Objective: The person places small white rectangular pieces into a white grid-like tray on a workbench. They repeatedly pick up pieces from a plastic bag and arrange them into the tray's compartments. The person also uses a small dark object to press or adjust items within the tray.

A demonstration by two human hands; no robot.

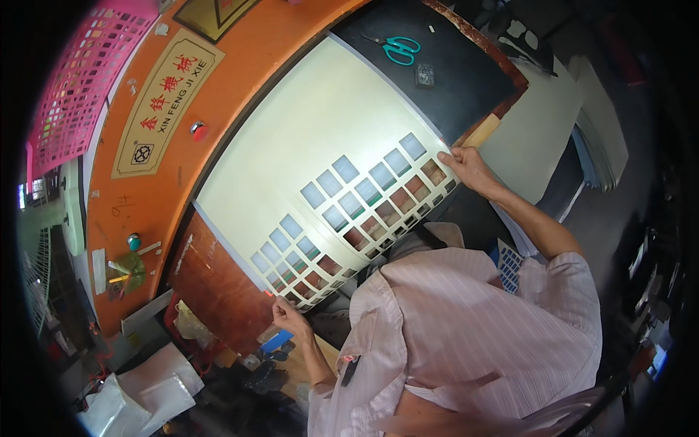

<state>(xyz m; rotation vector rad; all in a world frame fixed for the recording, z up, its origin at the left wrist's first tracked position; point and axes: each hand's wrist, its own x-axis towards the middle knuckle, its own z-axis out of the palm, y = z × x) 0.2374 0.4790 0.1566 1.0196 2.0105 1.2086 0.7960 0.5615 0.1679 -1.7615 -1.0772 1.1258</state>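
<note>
A large cream-coloured sheet [291,138] with rows of rectangular cut-out windows lies on the machine's bed, its near part reaching past the front edge toward my body. My right hand [470,169] pinches the sheet's right edge near its front corner. At the left front corner, my left hand [290,316] has its fingers closed on the sheet's edge, beside a small red mark. Grey, green and brown surfaces show through the cut-outs.
Beyond the sheet stands an orange machine beam [218,95] with a red button [198,131]. Teal-handled scissors [399,49] and a small dark block [424,76] rest on the black surface. A pink plastic basket [91,73] is at far left; a reddish-brown board [226,291] lies left.
</note>
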